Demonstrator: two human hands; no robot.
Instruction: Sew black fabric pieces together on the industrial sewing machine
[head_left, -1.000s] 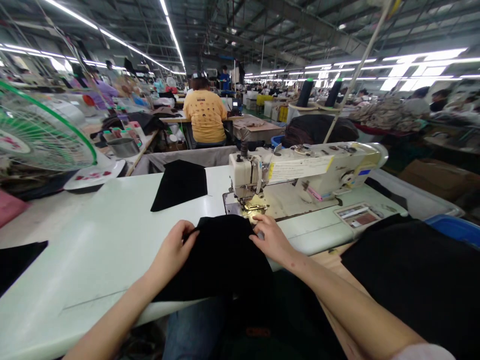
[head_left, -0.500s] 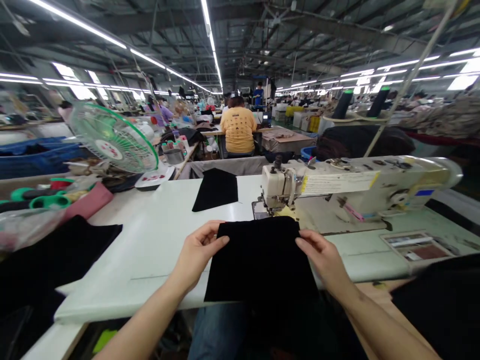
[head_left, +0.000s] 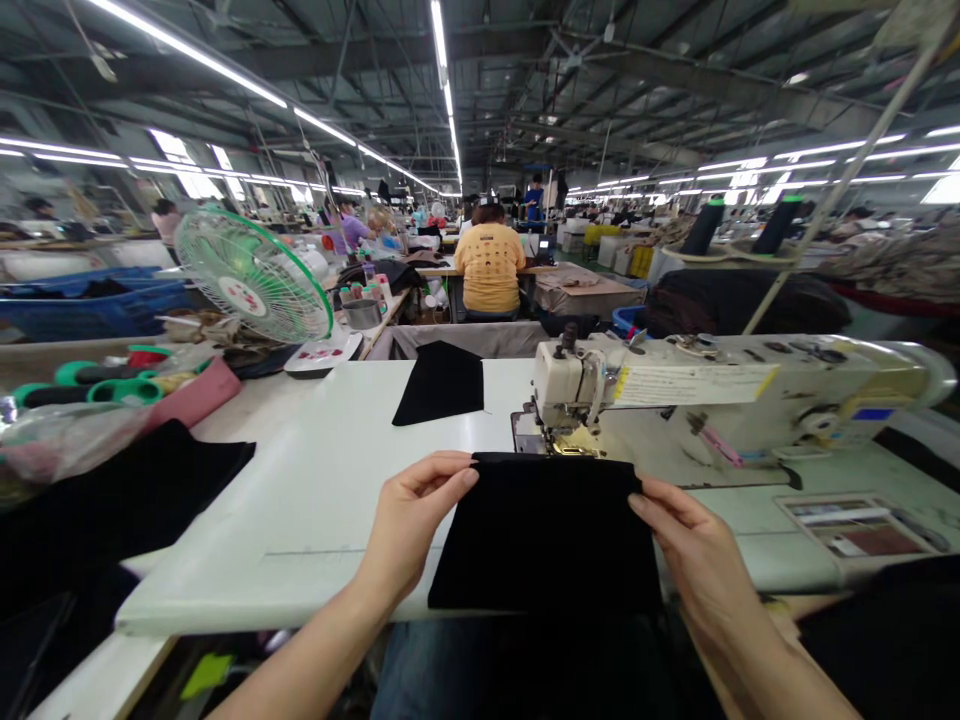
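Note:
A black fabric piece [head_left: 544,530] is stretched flat between my two hands at the near edge of the white sewing table [head_left: 315,500]. My left hand [head_left: 411,525] pinches its upper left corner, thumb on top. Fingers of my right hand [head_left: 694,555] grip its upper right corner. The fabric's top edge lies just in front of the needle area of the cream sewing machine [head_left: 720,395]. The lower part of the fabric hangs over the table edge toward my lap.
Another black fabric piece [head_left: 442,382] lies farther back on the table. A green-rimmed fan [head_left: 251,275] stands at the left, dark cloth [head_left: 112,500] and a pink item beside it. A person in a yellow shirt [head_left: 491,268] sits ahead. Black cloth [head_left: 892,640] lies at my right.
The fabric was bunched under both hands by the needle; now it is pulled toward me and spread taut between them. My view has turned left and lifted.

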